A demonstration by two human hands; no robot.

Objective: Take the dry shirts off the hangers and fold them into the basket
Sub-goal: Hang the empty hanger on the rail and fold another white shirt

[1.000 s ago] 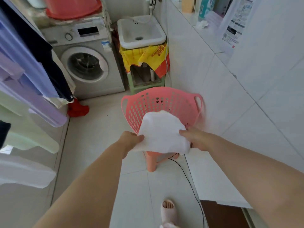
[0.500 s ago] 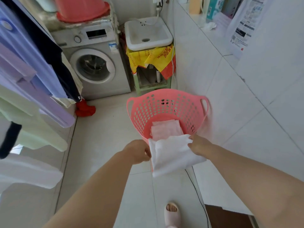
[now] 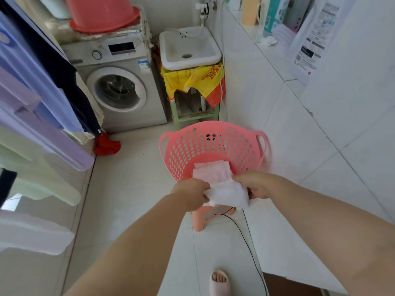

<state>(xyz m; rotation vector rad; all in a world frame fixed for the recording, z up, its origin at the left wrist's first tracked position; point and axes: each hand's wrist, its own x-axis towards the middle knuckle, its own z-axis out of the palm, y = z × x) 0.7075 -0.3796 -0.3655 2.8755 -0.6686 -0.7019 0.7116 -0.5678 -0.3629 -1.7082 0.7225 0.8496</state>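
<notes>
A white shirt (image 3: 229,195), folded small, is held at the near rim of the pink perforated basket (image 3: 211,144). My left hand (image 3: 190,193) grips its left edge and my right hand (image 3: 255,185) grips its right edge. A folded pale pink shirt (image 3: 211,170) lies inside the basket just beyond the white one. The basket stands on a pink stool (image 3: 199,218). Several shirts (image 3: 40,133) in blue, lilac, green and white hang along the left side.
A washing machine (image 3: 119,86) with a pink tub (image 3: 102,13) on top stands at the back. A white sink (image 3: 189,49) on a green stand is beside it. A red cloth (image 3: 106,145) lies on the floor. A black cable (image 3: 250,246) runs past my slippered foot (image 3: 219,282).
Both hands have lowered the white shirt and drawn closer together, folding it smaller. The pale pink shirt in the basket has come into view.
</notes>
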